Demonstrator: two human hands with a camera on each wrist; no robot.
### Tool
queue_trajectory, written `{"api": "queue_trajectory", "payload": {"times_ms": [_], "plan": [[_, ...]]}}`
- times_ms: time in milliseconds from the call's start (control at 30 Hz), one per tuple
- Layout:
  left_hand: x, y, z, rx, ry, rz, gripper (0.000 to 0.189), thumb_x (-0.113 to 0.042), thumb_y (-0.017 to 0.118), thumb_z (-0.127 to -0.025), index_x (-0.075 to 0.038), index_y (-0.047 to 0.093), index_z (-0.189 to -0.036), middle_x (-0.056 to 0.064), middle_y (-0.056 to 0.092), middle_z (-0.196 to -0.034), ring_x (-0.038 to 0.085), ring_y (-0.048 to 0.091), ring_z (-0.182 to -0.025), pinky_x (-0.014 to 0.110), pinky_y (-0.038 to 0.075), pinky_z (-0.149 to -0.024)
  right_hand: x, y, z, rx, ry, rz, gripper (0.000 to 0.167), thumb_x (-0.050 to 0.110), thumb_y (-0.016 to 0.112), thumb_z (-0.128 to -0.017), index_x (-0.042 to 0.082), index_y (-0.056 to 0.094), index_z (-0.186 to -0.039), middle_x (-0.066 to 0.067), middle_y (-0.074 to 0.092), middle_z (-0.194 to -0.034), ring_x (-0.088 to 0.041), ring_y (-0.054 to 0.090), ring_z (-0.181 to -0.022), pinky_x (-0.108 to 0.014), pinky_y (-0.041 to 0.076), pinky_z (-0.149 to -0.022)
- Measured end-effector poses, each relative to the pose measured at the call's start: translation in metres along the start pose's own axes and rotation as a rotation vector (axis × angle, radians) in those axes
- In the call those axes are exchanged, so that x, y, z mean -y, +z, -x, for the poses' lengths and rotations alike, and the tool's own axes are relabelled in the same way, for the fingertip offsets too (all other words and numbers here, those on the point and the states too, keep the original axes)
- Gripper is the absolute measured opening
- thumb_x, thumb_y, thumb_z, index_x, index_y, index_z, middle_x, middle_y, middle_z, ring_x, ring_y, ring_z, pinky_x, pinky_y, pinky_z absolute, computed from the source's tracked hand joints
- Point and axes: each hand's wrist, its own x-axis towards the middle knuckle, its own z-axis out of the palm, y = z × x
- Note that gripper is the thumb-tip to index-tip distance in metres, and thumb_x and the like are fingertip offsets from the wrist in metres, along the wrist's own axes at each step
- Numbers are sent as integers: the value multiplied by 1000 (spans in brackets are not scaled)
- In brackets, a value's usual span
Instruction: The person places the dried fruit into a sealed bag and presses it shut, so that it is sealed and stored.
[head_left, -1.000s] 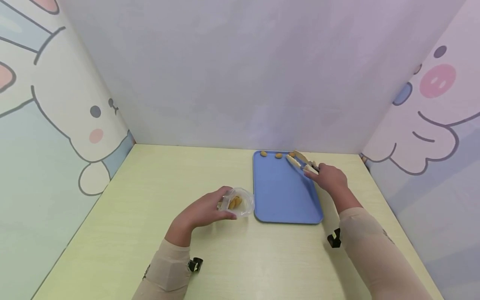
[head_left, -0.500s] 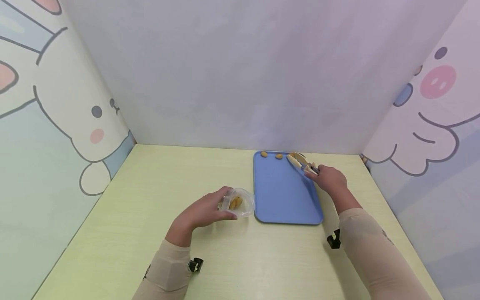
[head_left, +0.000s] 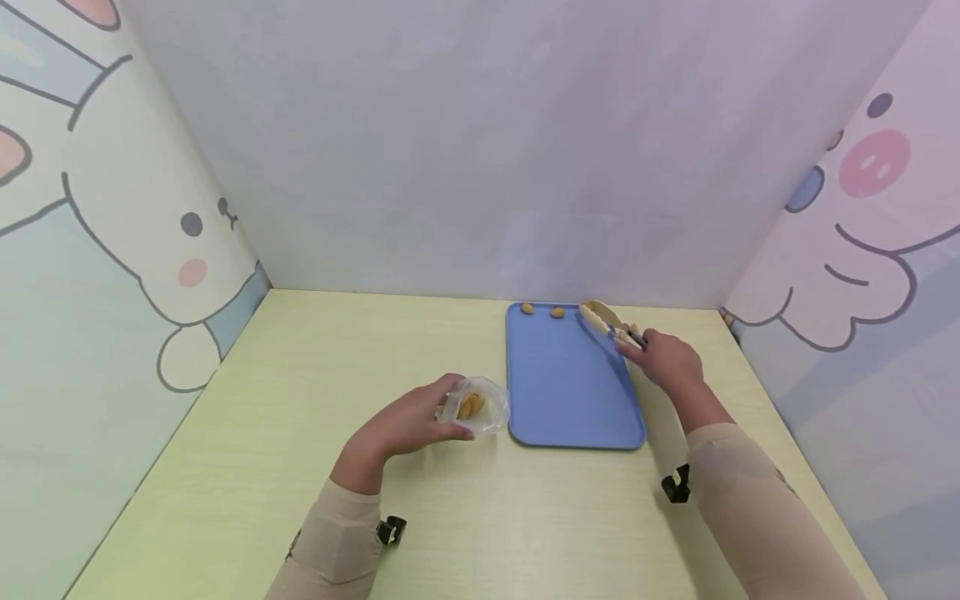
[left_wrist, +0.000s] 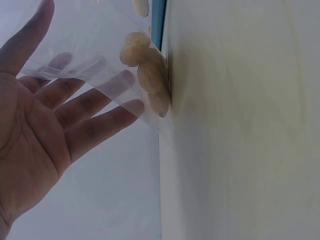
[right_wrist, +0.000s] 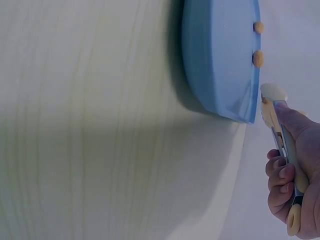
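Note:
My left hand (head_left: 415,418) holds a clear plastic bag (head_left: 489,407) over the table, its round mouth facing up and toward the tray. Inside lie several brown, rounded, nut-like pieces (left_wrist: 152,82); their exact kind I cannot tell. At the far right corner of the blue tray (head_left: 573,383), my right hand (head_left: 667,360) grips tongs (head_left: 606,321) with cream tips. Between those tips a bit of brown shows, apparently one more piece. Two brown pieces (head_left: 527,308) sit apart along the tray's far edge, left of the tongs.
A pale yellow table (head_left: 315,358) carries the tray right of centre. Behind it rises a plain grey wall (head_left: 450,167). Side walls with cartoon animals (head_left: 862,208) stand left and right. Small black wrist mounts (head_left: 392,530) sit on both sleeves.
The tongs' tips have drawn together around the third brown piece at the tray's far edge. My right hand has shifted slightly right. The left hand and bag have stayed put.

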Motion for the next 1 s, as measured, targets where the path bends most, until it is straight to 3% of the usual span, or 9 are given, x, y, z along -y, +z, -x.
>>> {"api": "queue_trajectory", "payload": {"times_ms": [567,833,1000], "plan": [[1,1,-2,4,0,9,74,-51,77,-80,-25,42,-139,2,60,-109,16,54,-95,37,46,-85,-3,3,11,-58,-34,4,79,87,38,-80,9,52,-94,-8,55,-72,-26,52,-62,-37,35,-50],[0,1,-1,-2,0,-7,72,-50,77,-80,-25,42,-138,-5,58,-103,15,54,-94,37,45,-84,-1,0,23,-64,-55,11,75,83,42,-83,10,52,-96,-8,55,-71,-25,51,-61,-37,34,-49],[0,1,-1,-4,6,-6,70,-50,77,-80,-26,43,-137,-3,59,-104,16,54,-93,37,45,-83,0,0,29,-85,-73,16,77,86,39,-80,11,51,-94,-7,55,-70,-25,51,-60,-37,33,-48]]}}
